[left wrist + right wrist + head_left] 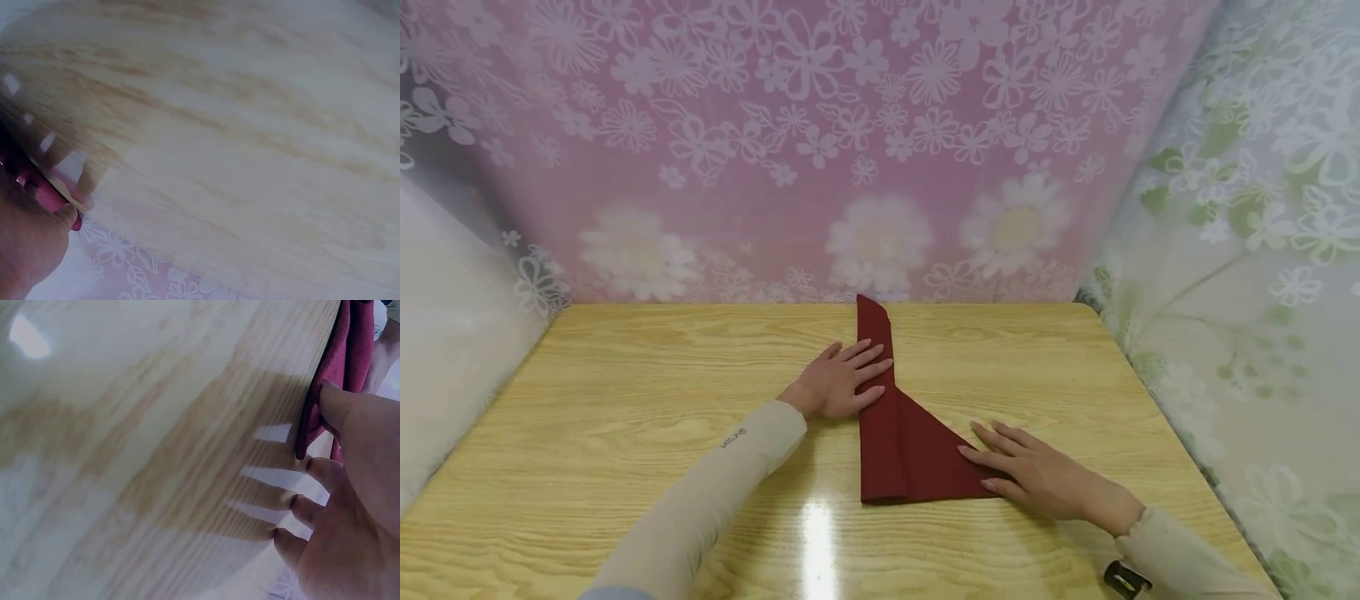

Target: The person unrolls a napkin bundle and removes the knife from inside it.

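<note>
Left of the left hand (838, 387), plain wood runs broadly out to the edge of the tabletop (662, 392); right of the right hand (1045, 475) there's a narrower strip before the slanting side edge. Beyond both hands, a pink floral curtain (775, 192) meets the far edge. The dark red folded cloth (880, 450) lies between and under the hands: its upright strip passes beneath the left fingers and on up to the far edge, while its triangular part slopes down to the right hand. Both hands are loose, gripping nothing; the left rests spread on the strip, the right's thumb and forefinger on the corner. That corner is partly covered by the right hand, and the near edge is out of sight.
</note>
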Demonstrator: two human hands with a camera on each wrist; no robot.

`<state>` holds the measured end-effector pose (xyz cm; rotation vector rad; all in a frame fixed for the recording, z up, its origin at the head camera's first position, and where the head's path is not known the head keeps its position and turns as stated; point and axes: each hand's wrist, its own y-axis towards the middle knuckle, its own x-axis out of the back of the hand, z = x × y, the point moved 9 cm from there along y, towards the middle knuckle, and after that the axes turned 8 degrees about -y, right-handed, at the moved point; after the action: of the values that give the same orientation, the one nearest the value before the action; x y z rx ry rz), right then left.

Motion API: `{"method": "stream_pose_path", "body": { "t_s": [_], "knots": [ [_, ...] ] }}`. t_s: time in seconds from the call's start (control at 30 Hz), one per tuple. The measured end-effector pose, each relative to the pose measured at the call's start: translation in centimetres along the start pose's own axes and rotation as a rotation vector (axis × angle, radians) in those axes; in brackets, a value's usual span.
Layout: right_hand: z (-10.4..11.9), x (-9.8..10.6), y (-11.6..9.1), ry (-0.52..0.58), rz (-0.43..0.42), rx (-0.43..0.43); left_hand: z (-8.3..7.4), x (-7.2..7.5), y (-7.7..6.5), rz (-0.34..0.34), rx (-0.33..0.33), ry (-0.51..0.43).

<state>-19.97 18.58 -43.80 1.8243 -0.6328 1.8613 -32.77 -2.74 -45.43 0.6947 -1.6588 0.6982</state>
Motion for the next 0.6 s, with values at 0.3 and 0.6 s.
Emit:
{"method": "stream_pose_path", "body": {
  "t_s": [0.3,0.6],
  "knots": [
    [0.28,-0.03,-0.36,-0.083,-0.047,0.021,0.22,-0.46,0.16,-0.042,-0.02,-0.04],
    [0.13,-0.29,-0.42,-0.123,-0.025,0.002,0.03,-0.18,0.05,-0.022,-0.002,-0.018]
  ]
}}
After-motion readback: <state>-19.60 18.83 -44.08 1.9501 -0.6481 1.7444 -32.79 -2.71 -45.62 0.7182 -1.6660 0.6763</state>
